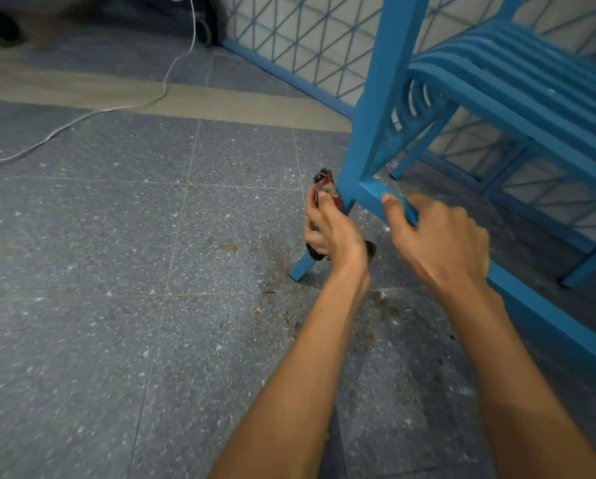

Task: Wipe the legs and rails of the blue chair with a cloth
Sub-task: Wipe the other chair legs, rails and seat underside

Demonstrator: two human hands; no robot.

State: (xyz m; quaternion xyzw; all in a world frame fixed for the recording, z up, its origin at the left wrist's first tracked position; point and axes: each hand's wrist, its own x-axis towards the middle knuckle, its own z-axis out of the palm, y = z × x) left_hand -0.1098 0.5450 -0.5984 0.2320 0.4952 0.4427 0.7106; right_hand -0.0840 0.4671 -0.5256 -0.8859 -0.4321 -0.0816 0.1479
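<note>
Forearms fill the foreground, the left forearm (306, 375) running up to the chair's near leg and the right forearm (517, 392) to its lower rail. Under everything lies the speckled grey tile floor (99, 236), crossed by a white cable (82, 119) and marked with brown stains (279, 271) around the foot of the leg.

The blue chair (517, 88) stands at the right in front of a lattice panel (289, 39), with its slatted seat above. Its near leg (369, 115) slants down to the floor in this view, and the lower rail (549, 312) runs from that leg back toward the camera.

The right hand (441, 243) grips the rail just beside the joint, thumb on top and fingers curled round the far side. The left hand (331, 233) is closed round the leg below the joint, with the dark red cloth (327, 183) bunched between palm and wood. One tuft pokes out above the fingers.

The step in hand looks like wiping the lower leg. It will likely go best if the right hand braces the chair firmly while the left draws the cloth in long strokes down to the foot. Turning the wrist would bring the cloth onto all four faces. The corner where rail meets leg probably traps dirt and merits a pass with a pinched fold. A fresh face of cloth may be needed near the stained floor.
</note>
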